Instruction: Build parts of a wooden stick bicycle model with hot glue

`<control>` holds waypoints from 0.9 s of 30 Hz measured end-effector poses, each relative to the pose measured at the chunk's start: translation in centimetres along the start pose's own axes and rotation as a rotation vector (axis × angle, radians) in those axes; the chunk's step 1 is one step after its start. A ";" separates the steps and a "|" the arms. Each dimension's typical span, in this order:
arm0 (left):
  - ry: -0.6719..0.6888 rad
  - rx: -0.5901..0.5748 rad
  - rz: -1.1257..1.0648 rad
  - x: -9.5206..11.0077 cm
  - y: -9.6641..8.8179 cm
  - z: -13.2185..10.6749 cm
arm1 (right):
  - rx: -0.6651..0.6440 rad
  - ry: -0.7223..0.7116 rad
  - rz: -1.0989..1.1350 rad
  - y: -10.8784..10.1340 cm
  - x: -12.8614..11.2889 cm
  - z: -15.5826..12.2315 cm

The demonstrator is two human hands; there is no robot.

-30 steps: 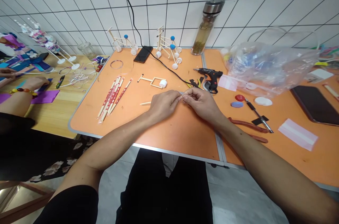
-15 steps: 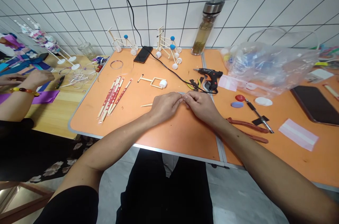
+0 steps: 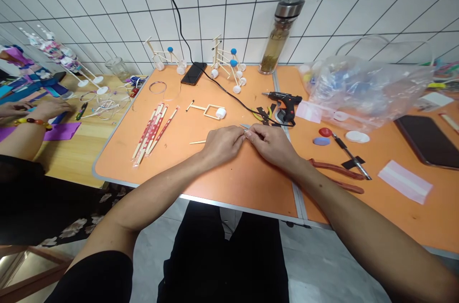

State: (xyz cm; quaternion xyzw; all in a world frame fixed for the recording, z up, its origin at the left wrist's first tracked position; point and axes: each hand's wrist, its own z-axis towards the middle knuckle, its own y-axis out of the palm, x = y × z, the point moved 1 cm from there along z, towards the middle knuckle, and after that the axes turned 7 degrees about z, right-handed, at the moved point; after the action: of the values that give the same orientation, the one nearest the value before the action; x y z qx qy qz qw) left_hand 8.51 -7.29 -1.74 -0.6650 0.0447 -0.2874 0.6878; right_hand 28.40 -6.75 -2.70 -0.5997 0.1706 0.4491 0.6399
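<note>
My left hand [image 3: 223, 144] is closed over a thin wooden stick [image 3: 197, 142], whose end pokes out to the left and looks like a chopstick. My right hand [image 3: 267, 140] meets it fingertip to fingertip, pinching a slim grey-blue, pointed piece [image 3: 244, 126] that resembles a small blade. Where the two would touch is hidden by my fingers. Beyond my hands lies a wooden stick frame [image 3: 206, 110] with a white round piece at one end. Wrapped chopsticks [image 3: 152, 133] in red-and-white paper are to the left.
A black glue gun [image 3: 285, 102] with its cable lies beyond my right hand. Red-handled pliers [image 3: 337, 169], a pen [image 3: 349, 152] and a plastic bag [image 3: 369, 88] are rightward. Stick models [image 3: 227, 61], a phone [image 3: 194, 73] and a glass bottle [image 3: 279, 40] stand behind. A co-worker's hands [image 3: 46, 111] are at left.
My right hand has shifted slightly, and more of the grey-blue pointed piece shows above the fingertips. My left hand stays almost in place. The co-worker's hand has moved a little.
</note>
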 end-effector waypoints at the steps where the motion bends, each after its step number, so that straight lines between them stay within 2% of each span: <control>1: -0.001 -0.002 0.007 0.0 0.0 0.0 | -0.014 0.001 -0.008 0.0 -0.1 0.0; 5: -0.014 -0.020 0.035 -0.1 -0.4 0.2 | -0.068 0.015 -0.056 0.1 -0.3 0.0; 10: -0.004 0.094 -0.088 -1.0 -1.1 0.6 | -0.108 0.027 -0.131 0.3 -0.2 0.0; 13: -0.081 0.244 -0.155 -3.0 -2.3 1.4 | -0.122 0.028 -0.171 0.4 0.2 -0.1; 15: -0.188 0.368 -0.160 -4.9 -3.4 1.9 | -0.137 0.025 -0.187 0.6 0.4 -0.1; 17: -0.288 0.445 -0.116 -6.9 -4.4 2.4 | -0.150 0.030 -0.204 0.6 0.4 -0.1; 21: -0.343 0.378 0.046 -9.9 -5.2 2.7 | -0.167 0.056 -0.226 0.6 0.2 0.0; 27: -0.230 0.192 0.137 -11.1 -3.9 3.1 | -0.178 0.072 -0.246 0.6 0.0 0.0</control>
State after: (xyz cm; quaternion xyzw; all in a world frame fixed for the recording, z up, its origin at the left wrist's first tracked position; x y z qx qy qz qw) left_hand -0.64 0.72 -1.27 -0.6200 -0.0168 -0.1646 0.7669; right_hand 27.97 -6.78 -3.05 -0.6863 0.0782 0.3588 0.6278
